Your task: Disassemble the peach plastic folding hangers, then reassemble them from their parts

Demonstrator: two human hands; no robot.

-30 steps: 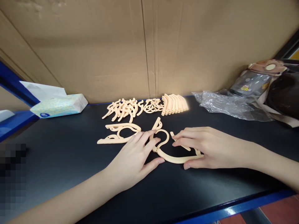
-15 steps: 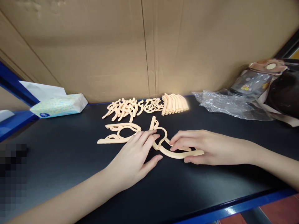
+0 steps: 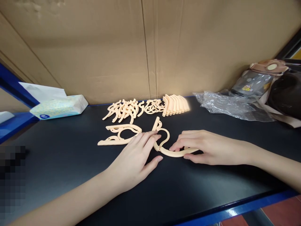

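On the black tabletop (image 3: 70,166) lies a peach plastic hanger piece (image 3: 169,152), a curved arm joined to a hook loop. My left hand (image 3: 137,158) rests flat beside it, fingers stretched out, the fingertips pressing the hook end. My right hand (image 3: 207,147) covers the other end, thumb under and fingers over the curved arm, pinching it. Two more flat hanger parts (image 3: 119,134) lie just left of my left hand.
A row of peach hanger parts (image 3: 145,107) lies along the cardboard wall (image 3: 145,47). A tissue pack (image 3: 58,106) sits at the back left. Crumpled clear plastic (image 3: 225,106), a bottle (image 3: 256,81) and a dark bag (image 3: 287,94) fill the right. The blue table edge (image 3: 246,207) runs in front.
My right hand has pushed the curved arm up toward the hook loop, folding the piece narrower. My left hand has stayed on the hook end.
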